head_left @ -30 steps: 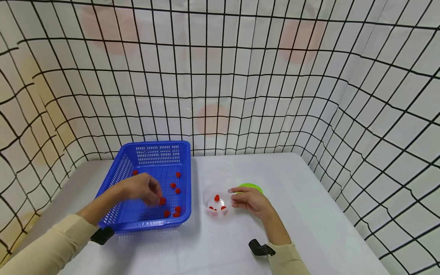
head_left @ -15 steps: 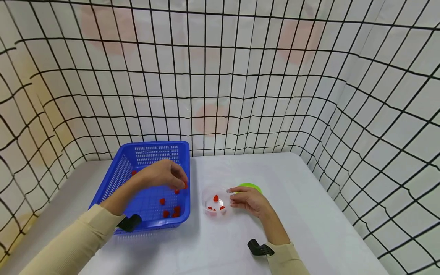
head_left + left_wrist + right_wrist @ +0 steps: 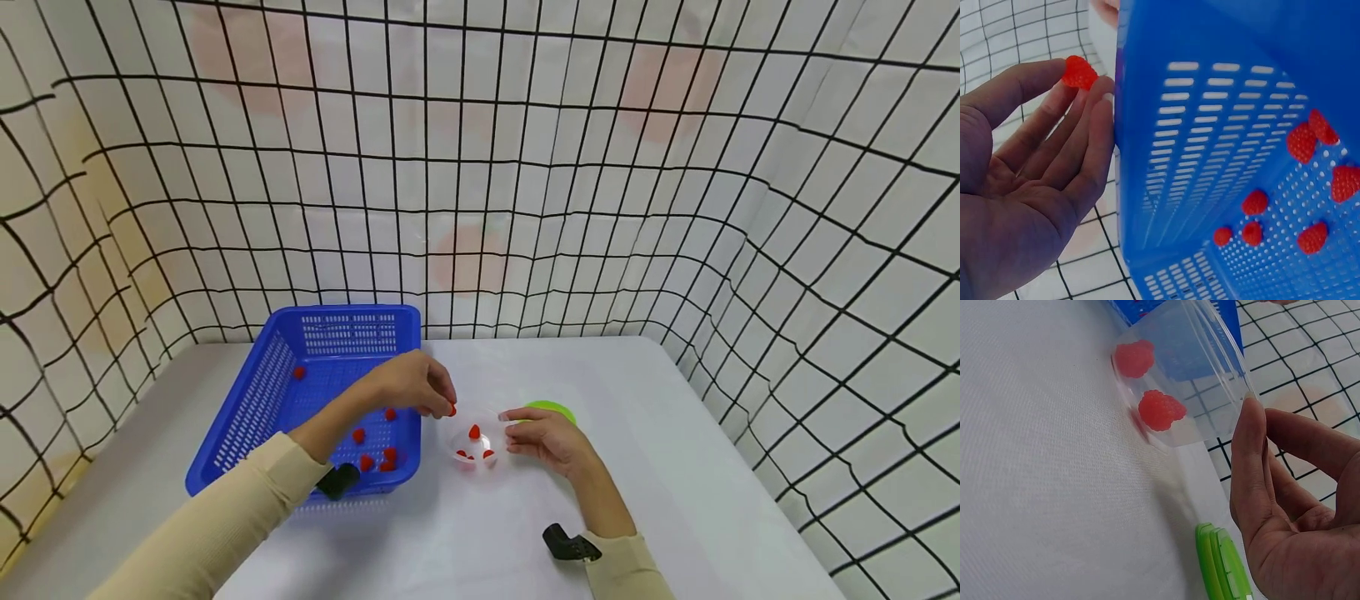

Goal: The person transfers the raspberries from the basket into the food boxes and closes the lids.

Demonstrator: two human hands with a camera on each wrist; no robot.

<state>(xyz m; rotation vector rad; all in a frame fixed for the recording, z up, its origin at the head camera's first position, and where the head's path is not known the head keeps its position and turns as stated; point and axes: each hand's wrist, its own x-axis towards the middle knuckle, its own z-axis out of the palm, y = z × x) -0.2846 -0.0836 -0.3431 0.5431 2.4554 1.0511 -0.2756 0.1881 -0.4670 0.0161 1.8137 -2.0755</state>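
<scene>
White sheeting with pale pink and yellow patches stands behind black netting (image 3: pixel 480 211) across the upper half of the head view, and a white table (image 3: pixel 697 483) fills the lower part. At lower left, a cream sleeve (image 3: pixel 217 517) reaches in, with a black device (image 3: pixel 337 482) at the wrist. Left of centre sits the blue basket (image 3: pixel 348 333), its walls slotted. Red berries (image 3: pixel 366 462) are scattered over its floor, most of them toward the right side; the left wrist view shows seven there. Above the basket's right rim is the left hand (image 3: pixel 412 382). Its grip is nearly closed, with one berry (image 3: pixel 1080 72) pinched between thumb and fingertip, outside the basket and near the cup's left edge.

Just right of centre, the clear cup (image 3: pixel 1210 419) stands on the table with a few red berries at its bottom. On its right side is the right hand (image 3: pixel 551 437); this grip is narrow, thumb and a finger pinching the cup's rim, the other fingers bent below. Beyond the knuckles, partly hidden by them, the green lid (image 3: pixel 553 408) lies on the table. Toward the lower right come another black device (image 3: pixel 568 543) and the second cream sleeve (image 3: pixel 628 567).
</scene>
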